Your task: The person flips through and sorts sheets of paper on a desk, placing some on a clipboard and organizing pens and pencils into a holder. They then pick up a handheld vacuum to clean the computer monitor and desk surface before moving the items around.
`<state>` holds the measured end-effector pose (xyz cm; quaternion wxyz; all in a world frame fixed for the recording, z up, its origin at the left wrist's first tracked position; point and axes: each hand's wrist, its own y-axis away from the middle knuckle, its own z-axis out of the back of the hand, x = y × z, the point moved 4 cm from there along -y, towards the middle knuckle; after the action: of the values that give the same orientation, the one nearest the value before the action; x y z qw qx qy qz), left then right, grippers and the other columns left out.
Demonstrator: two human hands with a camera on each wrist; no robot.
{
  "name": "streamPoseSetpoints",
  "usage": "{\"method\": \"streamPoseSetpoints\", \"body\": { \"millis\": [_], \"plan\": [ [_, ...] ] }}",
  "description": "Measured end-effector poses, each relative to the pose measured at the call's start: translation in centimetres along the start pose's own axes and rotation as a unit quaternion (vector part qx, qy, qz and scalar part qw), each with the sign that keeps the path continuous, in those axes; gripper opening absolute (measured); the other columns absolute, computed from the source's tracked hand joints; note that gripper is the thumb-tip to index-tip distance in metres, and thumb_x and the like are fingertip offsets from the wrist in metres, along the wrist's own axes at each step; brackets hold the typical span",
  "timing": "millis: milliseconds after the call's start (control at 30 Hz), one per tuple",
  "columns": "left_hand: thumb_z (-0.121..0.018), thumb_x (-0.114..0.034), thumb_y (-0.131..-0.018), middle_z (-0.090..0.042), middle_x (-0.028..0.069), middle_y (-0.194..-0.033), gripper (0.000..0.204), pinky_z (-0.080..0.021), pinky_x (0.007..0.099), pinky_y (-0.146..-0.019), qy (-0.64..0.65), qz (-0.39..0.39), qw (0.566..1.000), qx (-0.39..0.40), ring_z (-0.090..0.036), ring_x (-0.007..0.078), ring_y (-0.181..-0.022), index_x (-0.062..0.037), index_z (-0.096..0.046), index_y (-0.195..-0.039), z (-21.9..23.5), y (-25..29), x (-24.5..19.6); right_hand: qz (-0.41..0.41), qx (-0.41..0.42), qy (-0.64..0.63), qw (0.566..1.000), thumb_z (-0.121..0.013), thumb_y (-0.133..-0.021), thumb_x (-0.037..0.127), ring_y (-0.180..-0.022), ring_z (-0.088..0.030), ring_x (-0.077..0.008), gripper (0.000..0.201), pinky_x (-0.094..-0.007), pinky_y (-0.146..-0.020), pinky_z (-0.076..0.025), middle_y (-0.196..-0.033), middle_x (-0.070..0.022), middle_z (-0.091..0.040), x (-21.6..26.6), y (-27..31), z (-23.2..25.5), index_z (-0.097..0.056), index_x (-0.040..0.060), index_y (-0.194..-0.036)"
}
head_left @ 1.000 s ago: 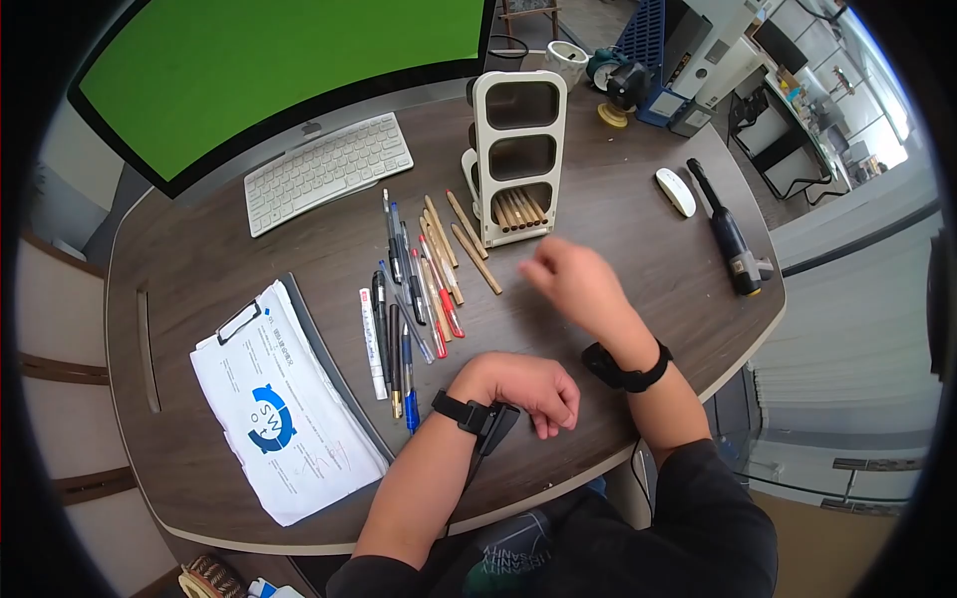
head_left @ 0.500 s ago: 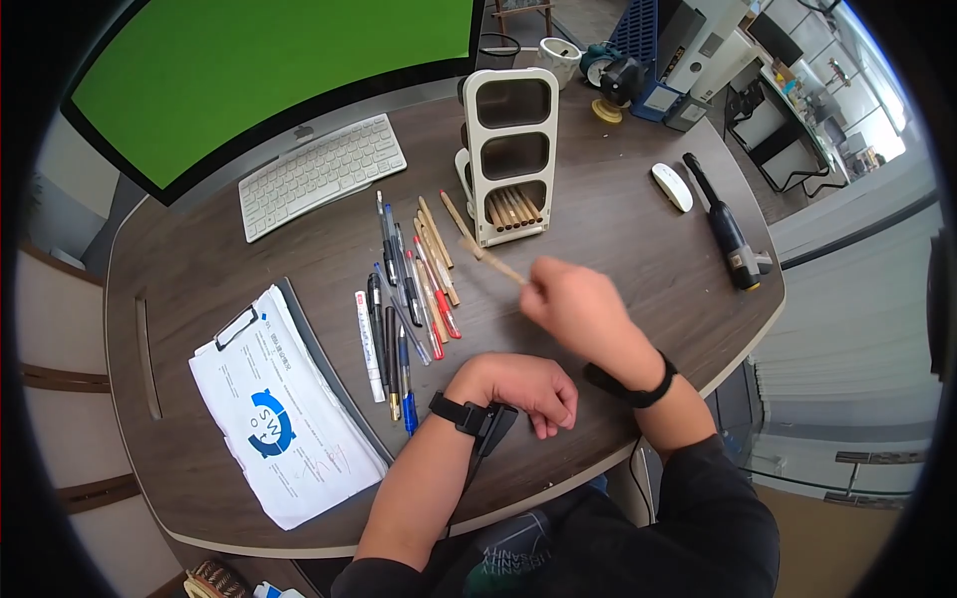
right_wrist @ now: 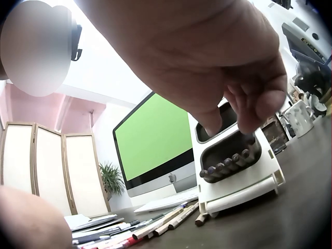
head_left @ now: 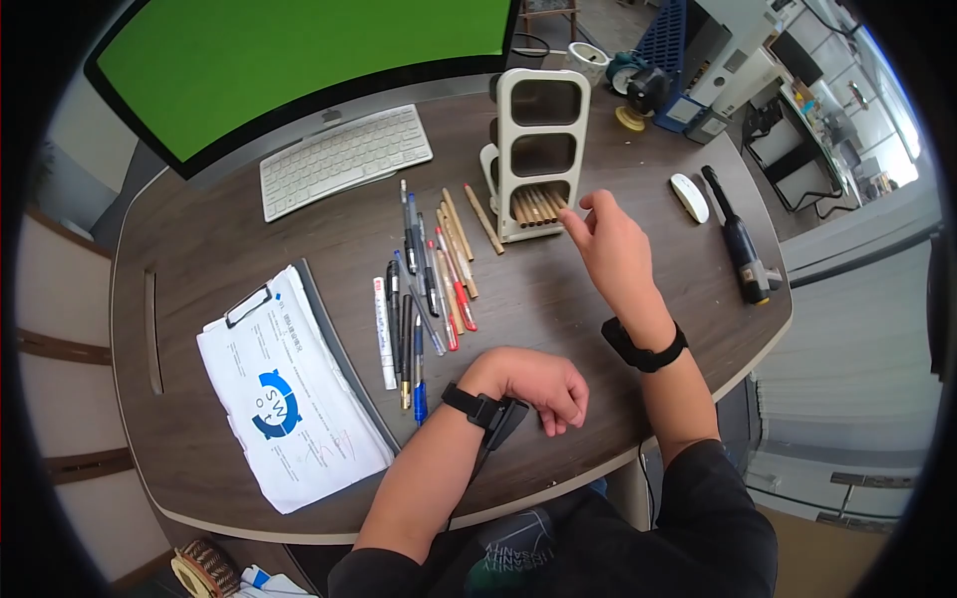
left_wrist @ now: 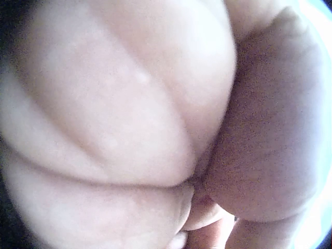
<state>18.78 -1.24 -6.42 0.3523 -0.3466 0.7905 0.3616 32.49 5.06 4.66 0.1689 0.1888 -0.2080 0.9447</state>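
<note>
In the head view, my right hand (head_left: 616,254) is at the lower right front of the white three-compartment rack (head_left: 506,149). In the right wrist view, its thumb and fingers are apart with nothing visible between them, just above the bottom compartment, where several brown pencils (right_wrist: 226,165) lie with their ends outward. My left hand (head_left: 538,384) rests on the desk near its front edge, fingers loosely curled and holding nothing visible. One wooden pencil (head_left: 483,219) lies left of the rack. Further left are other wooden pencils (head_left: 458,224), a white marker (head_left: 384,334) and several pens (head_left: 420,374).
A clipboard with papers (head_left: 289,399) lies on the left of the desk. Behind are a keyboard (head_left: 344,161) and a green-screened monitor (head_left: 299,70). A mouse (head_left: 689,198) and a black handheld device (head_left: 739,239) lie at the right, with a white cup (head_left: 588,64) behind the rack.
My right hand picked up a wooden pencil, moved up to the rack and no longer visibly holds it. One loose pencil instead of two lies beside the rack. My left hand stays resting.
</note>
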Motion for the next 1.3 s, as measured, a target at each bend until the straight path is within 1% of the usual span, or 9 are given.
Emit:
{"method": "streamPoseSetpoints", "body": {
  "millis": [100,200,333,367,500,567,900,1100,1300],
  "plan": [
    [-0.067,-0.01,-0.093,-0.069,0.008,-0.09,0.015,-0.06,0.0286,-0.073,0.001,-0.009,1.0,0.005,-0.069,0.0163,-0.083,0.0044,-0.068,-0.098,0.0,0.0,0.0,0.054,0.028,-0.09,0.994,-0.07,-0.091,0.035,-0.069,-0.065,-0.0372,0.032,-0.0439,-0.061,-0.052,-0.075,-0.0135,-0.067,1.8,0.9,-0.8,-0.062,0.0033,-0.093],
    [-0.067,-0.01,-0.093,-0.068,0.0081,-0.09,0.015,-0.06,0.0282,-0.072,0.004,-0.008,1.0,0.006,-0.069,0.0162,-0.082,0.0042,-0.068,-0.098,0.1,-0.4,0.4,0.094,0.264,-0.121,0.952,-0.071,-0.09,0.034,-0.072,-0.066,-0.0366,0.03,-0.043,-0.061,-0.051,-0.078,-0.0122,-0.068,3.1,1.8,-3.8,-0.063,0.0058,-0.094],
    [-0.067,-0.01,-0.093,-0.068,0.0084,-0.09,0.015,-0.06,0.0281,-0.072,0.011,-0.011,1.0,0.008,-0.069,0.0162,-0.081,0.0039,-0.068,-0.098,0.1,-0.3,0.3,0.151,0.212,0.012,0.966,-0.069,-0.091,0.032,-0.073,-0.068,-0.0369,0.032,-0.0465,-0.064,-0.053,-0.076,-0.0178,-0.068,4.3,2.1,-7.2,-0.061,0.0015,-0.087],
    [-0.067,-0.011,-0.093,-0.068,0.0084,-0.09,0.016,-0.06,0.0281,-0.072,0.013,-0.014,1.0,0.006,-0.069,0.0162,-0.081,0.0038,-0.068,-0.098,0.0,-0.2,0.2,0.113,0.22,0.059,0.967,-0.067,-0.091,0.033,-0.073,-0.068,-0.0402,0.034,-0.0504,-0.064,-0.054,-0.075,-0.0207,-0.067,4.3,1.8,-7.6,-0.059,0.0007,-0.084],
    [-0.066,-0.012,-0.093,-0.068,0.0087,-0.09,0.017,-0.06,0.0279,-0.072,-0.003,-0.006,1.0,0.007,-0.07,0.0162,-0.081,0.0036,-0.068,-0.098,0.1,-0.4,0.3,0.106,0.157,0.056,0.98,-0.063,-0.092,0.026,-0.071,-0.067,-0.0422,0.028,-0.0522,-0.064,-0.053,-0.072,-0.0227,-0.066,2.6,1.9,-9.7,-0.059,0.0005,-0.08],
    [-0.066,-0.013,-0.094,-0.069,0.0089,-0.09,0.017,-0.06,0.0279,-0.073,-0.007,-0.003,1.0,0.01,-0.07,0.0163,-0.081,0.0035,-0.068,-0.098,0.1,-0.2,0.0,0.092,0.176,0.061,0.978,-0.061,-0.091,0.023,-0.072,-0.067,-0.0421,0.026,-0.052,-0.065,-0.053,-0.073,-0.0229,-0.066,2.8,2.0,-9.1,-0.059,0.0006,-0.078],
    [-0.065,-0.01,-0.093,-0.068,0.0091,-0.092,0.016,-0.06,0.0281,-0.073,-0.005,-0.003,1.0,0.004,-0.07,0.0171,-0.083,0.0051,-0.067,-0.098,0.1,-0.4,0.2,0.042,0.018,-0.011,0.999,-0.07,-0.085,0.019,-0.059,-0.064,-0.0347,0.017,-0.0423,-0.054,-0.051,-0.067,-0.0132,-0.065,5.8,3.0,5.9,-0.062,0.0054,-0.079],
    [-0.065,-0.01,-0.093,-0.067,0.0087,-0.093,0.017,-0.06,0.0288,-0.073,0.0,-0.006,1.0,0.003,-0.069,0.017,-0.082,0.0054,-0.067,-0.098,0.0,-0.1,0.0,0.027,0.006,0.045,0.999,-0.069,-0.086,0.02,-0.06,-0.064,-0.0355,0.019,-0.0419,-0.056,-0.05,-0.066,-0.0139,-0.065,5.1,0.9,6.0,-0.062,0.0036,-0.079],
    [-0.066,-0.011,-0.092,-0.067,0.0089,-0.091,0.017,-0.06,0.029,-0.073,-0.002,-0.007,1.0,0.002,-0.069,0.0172,-0.082,0.0053,-0.067,-0.097,0.1,-0.3,0.2,0.004,0.07,0.019,0.997,-0.068,-0.087,0.02,-0.062,-0.064,-0.0372,0.02,-0.0441,-0.056,-0.05,-0.067,-0.0162,-0.064,5.6,3.0,6.3,-0.062,0.003,-0.079]
  ]
}}
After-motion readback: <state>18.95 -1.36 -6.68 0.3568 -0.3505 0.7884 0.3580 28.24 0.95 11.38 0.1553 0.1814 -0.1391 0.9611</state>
